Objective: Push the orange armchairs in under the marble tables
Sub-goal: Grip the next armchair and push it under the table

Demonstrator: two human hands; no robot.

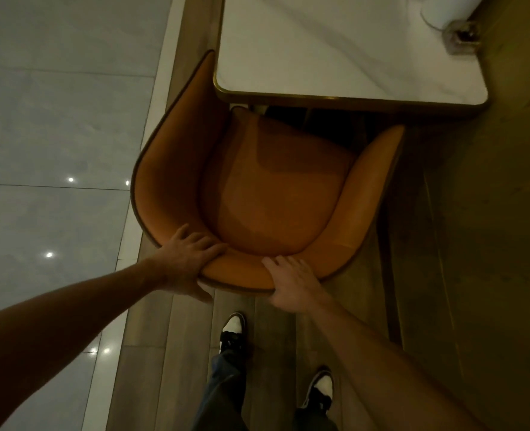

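Observation:
An orange armchair (276,194) with a curved backrest stands below me, facing a white marble table (335,48) with a brass rim. The front of its seat reaches the table's near edge, and its left arm runs past the table's left corner. The right arm ends just short of the table edge. My left hand (186,262) grips the top of the backrest at its left curve. My right hand (295,284) holds the backrest top near its middle, fingers over the edge.
A white cylinder (441,10) and a small glass holder (463,35) sit at the table's far right corner. Pale glossy tiles (55,135) lie to the left of the wooden floor strip (170,337). My feet in black-and-white shoes (232,331) stand behind the chair.

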